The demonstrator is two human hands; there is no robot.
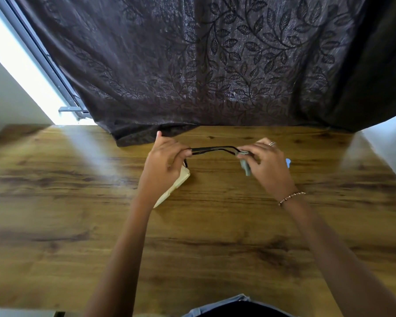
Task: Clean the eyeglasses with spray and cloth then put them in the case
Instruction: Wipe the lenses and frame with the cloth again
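Above the table (78,202), eyeglasses (212,149) held level between both hands. Left hand (167,159): fingers pinched on one frame end. Right hand (264,163): fingers curled, pressing grey cloth (246,167) around the other end. Case (177,184) lies on the table beneath the left hand. I judge the frame light, thin, bendable; lenses smudge-prone. Grip rim ends, not glass.

Brown leaf-patterned curtain (215,65), black eyeglasses (212,149), seemingly grey-green cloth (245,167).
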